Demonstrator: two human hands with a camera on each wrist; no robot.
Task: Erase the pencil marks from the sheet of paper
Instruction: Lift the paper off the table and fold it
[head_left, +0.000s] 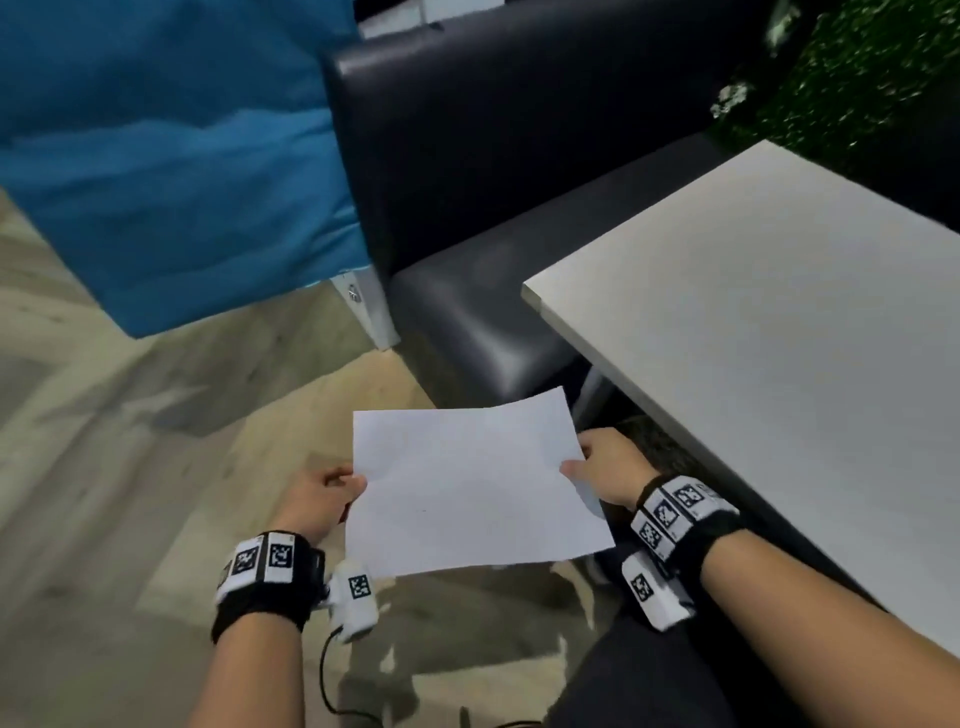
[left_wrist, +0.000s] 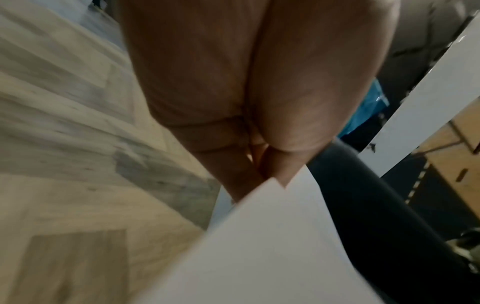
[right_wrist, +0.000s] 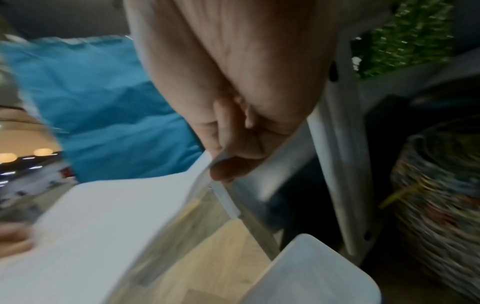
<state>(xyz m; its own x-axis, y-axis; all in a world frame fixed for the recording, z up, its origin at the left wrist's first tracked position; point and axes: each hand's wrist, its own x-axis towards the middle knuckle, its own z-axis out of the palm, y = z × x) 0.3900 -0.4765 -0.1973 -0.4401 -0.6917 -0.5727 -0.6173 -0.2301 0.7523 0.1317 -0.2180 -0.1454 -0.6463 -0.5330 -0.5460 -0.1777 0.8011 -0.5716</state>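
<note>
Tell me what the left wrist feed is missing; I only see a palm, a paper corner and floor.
Observer: The sheet of paper is held in the air over the floor, not lying on the white table.
Operator: Report the other hand.
Observer: The right hand pinches the sheet's right edge while the left hand pinches its left edge.
Operator: Check for an eraser.
Observer: None shows in any view; the table's visible top is bare.
Operator: Describe the marks.
Observer: Only very faint traces show on the sheet in the head view.
</note>
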